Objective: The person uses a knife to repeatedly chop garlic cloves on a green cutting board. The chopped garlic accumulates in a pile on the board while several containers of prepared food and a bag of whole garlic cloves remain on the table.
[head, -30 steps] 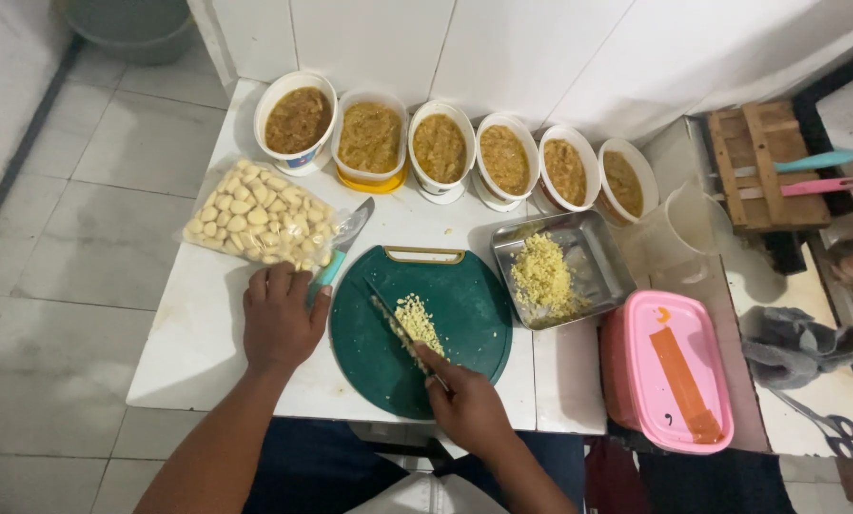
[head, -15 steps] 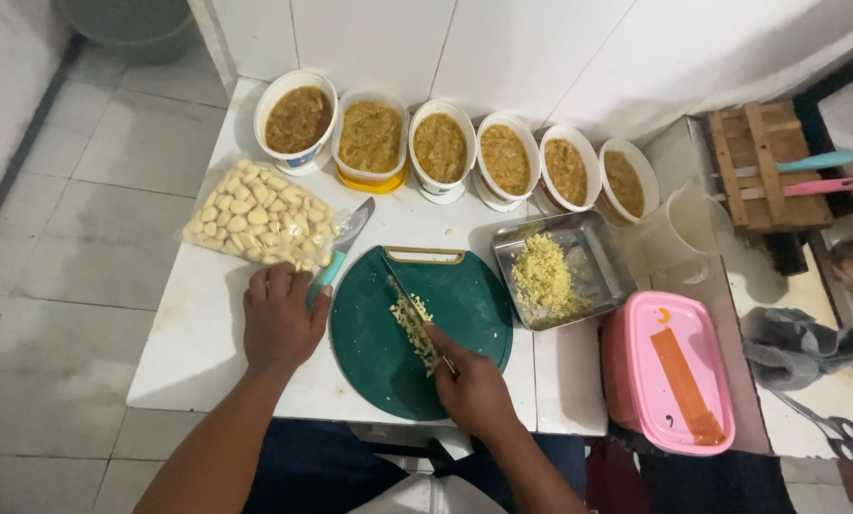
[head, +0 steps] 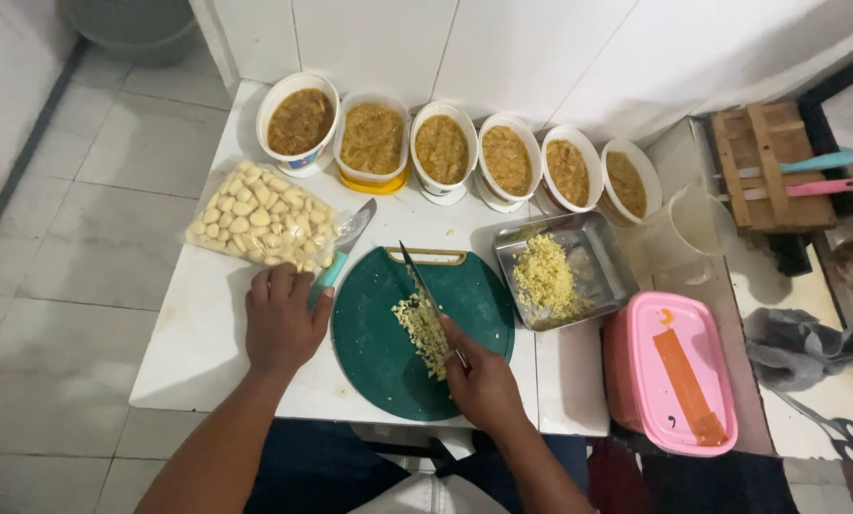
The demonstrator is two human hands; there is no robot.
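Since a moment ago I've swung the knife [head: 424, 286] upright across the chopped garlic [head: 421, 330]; right hand [head: 483, 381] grips its handle, left hand [head: 282, 319] lies flat, fingers loosely spread, beside the green board [head: 379, 362].

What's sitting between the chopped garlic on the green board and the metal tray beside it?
Nothing visible. The chopped garlic lies mid-board under the knife in the right hand; the green board to its right is bare up to the metal tray.

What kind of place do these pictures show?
Probably a small kitchen or food-preparation corner. The right hand chops garlic with a knife on a green cutting board, beside a row of tubs of brown paste along a white tiled wall.
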